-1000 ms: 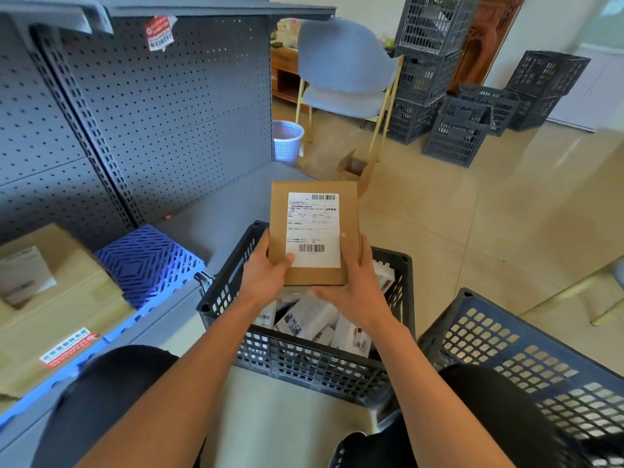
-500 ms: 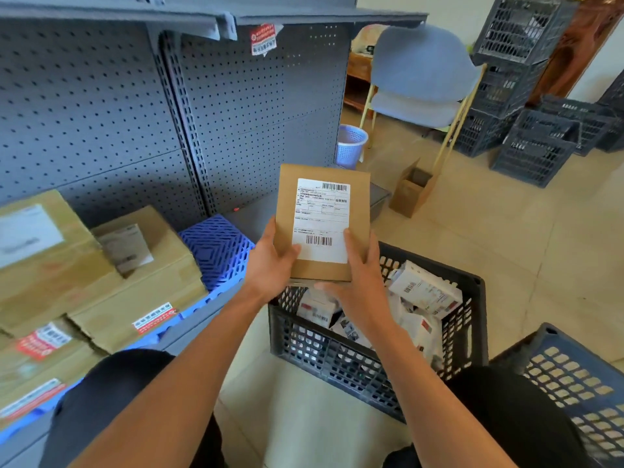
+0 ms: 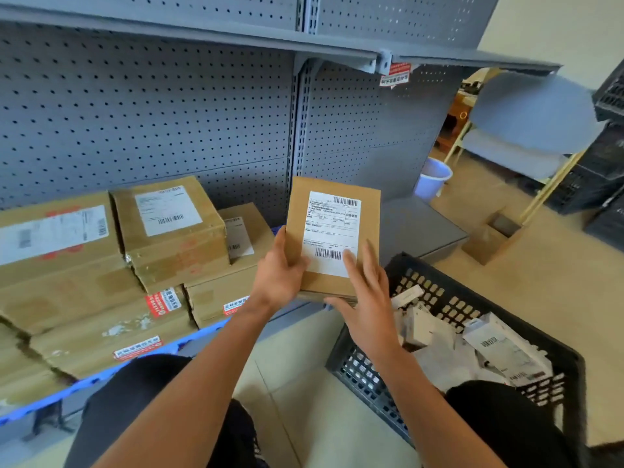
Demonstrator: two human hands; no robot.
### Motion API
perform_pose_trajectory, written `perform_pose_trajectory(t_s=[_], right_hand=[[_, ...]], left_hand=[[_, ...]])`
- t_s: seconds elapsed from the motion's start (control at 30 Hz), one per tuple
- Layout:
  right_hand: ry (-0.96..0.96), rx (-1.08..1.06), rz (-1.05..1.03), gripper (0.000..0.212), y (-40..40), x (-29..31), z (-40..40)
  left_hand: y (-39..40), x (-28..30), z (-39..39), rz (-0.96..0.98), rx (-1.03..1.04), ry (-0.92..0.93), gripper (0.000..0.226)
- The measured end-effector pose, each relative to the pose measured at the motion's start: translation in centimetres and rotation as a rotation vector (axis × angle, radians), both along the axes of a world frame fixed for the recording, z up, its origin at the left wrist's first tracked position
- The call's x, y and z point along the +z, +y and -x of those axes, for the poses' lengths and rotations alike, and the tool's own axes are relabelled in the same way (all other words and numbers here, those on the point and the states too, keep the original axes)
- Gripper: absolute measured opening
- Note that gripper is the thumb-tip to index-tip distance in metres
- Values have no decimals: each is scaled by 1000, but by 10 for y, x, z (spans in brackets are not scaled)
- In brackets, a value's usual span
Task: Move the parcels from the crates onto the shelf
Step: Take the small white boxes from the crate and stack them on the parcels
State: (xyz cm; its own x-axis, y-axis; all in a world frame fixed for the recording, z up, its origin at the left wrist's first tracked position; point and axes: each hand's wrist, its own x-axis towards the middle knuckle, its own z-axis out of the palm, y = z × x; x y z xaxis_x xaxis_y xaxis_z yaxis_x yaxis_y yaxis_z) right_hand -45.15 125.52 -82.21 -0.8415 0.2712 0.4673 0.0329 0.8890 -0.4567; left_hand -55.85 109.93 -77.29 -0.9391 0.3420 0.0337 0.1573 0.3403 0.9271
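Note:
A flat brown parcel [image 3: 332, 231] with a white shipping label stands upright in front of the grey pegboard shelf [image 3: 415, 224], above its low deck. My left hand [image 3: 278, 275] grips its left edge, thumb on the front. My right hand [image 3: 368, 298] lies against the lower right of the parcel with straight fingers on the label and the thumb under the bottom edge. Below on the right stands a black plastic crate [image 3: 422, 275] holding several white parcels [image 3: 472, 349].
Stacked brown cartons [image 3: 169, 231] fill the shelf's left part on a blue pallet [image 3: 101, 376]. An upper shelf board [image 3: 202, 32] hangs overhead. A grey chair [image 3: 530, 119], a blue bin [image 3: 432, 177], a small open carton [image 3: 493, 238] and black crates [image 3: 604, 184] stand at the right.
The parcel has been carried left and up from over the crate towards the shelf, and my view swung left. My right hand's fingers have straightened and loosened on the parcel.

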Motion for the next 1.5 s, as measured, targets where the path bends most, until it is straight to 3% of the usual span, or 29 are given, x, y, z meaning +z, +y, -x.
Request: perform_pose_trajectory(t_s=[0.33, 0.53, 0.73, 0.87, 1.0, 1.2, 1.37, 1.5], right_hand=[[31, 139, 8, 89, -48, 32, 75], [-30, 149, 102, 88, -34, 45, 88], [-109, 229, 115, 89, -18, 31, 112], [-113, 262, 109, 90, -3, 25, 133], [-156, 274, 158, 90, 4, 23, 153], [-211, 299, 158, 90, 4, 16, 178], [-268, 324, 190, 90, 2, 12, 199], [-324, 356, 224, 88, 2, 12, 214]], left_hand=[[-53, 23, 27, -107, 260, 21, 66], [-51, 23, 33, -11, 232, 99, 73], [-68, 13, 51, 48, 181, 99, 57], [-69, 4, 63, 121, 132, 165, 53], [-69, -2, 78, 270, 92, 381, 44], [-78, -8, 104, 454, 154, 554, 40], [-87, -18, 118, 700, 180, 523, 51], [-98, -27, 125, 747, 209, 530, 64]])
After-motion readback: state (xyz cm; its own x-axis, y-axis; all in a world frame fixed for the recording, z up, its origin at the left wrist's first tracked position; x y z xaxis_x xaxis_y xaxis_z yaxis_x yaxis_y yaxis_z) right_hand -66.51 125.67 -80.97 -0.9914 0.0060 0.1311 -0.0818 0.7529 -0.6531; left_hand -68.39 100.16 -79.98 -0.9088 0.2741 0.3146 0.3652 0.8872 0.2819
